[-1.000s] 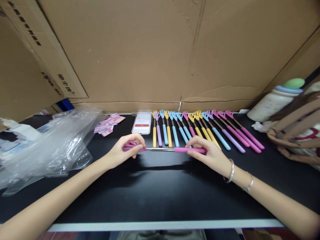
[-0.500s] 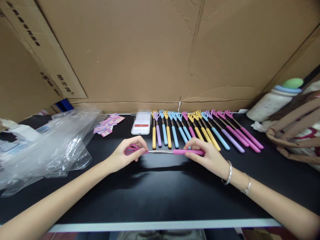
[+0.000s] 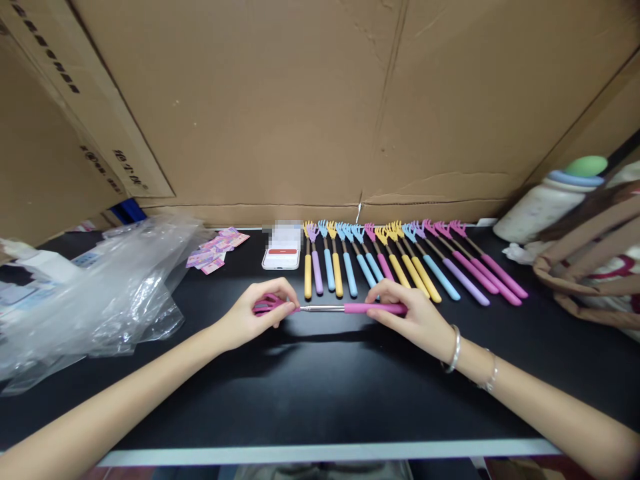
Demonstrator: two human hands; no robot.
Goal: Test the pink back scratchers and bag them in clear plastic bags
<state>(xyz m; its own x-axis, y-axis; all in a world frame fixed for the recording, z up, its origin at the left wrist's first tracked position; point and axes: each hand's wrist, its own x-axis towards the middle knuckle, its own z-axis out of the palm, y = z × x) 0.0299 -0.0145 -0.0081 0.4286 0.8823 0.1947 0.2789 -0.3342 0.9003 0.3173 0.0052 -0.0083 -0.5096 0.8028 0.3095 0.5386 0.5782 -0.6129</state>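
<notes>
I hold a pink telescopic back scratcher (image 3: 330,309) level over the black table (image 3: 320,387). My left hand (image 3: 255,313) is closed around its pink claw head. My right hand (image 3: 413,317) pinches its pink handle, and a short stretch of bare metal rod shows between the two hands. Just behind them lies a row of several scratchers (image 3: 400,260) with yellow, blue, purple and pink handles, claws pointing at the cardboard wall.
A phone (image 3: 283,255) lies left of the row, with small pink cards (image 3: 215,250) beyond it. Crumpled clear plastic bags (image 3: 100,293) cover the left side. A bottle (image 3: 545,200) and a brown bag (image 3: 590,267) stand at the right. Cardboard (image 3: 300,100) walls the back.
The two hands have come closer together, and the metal rod showing between them has grown shorter. The scratcher has shifted slightly toward me.
</notes>
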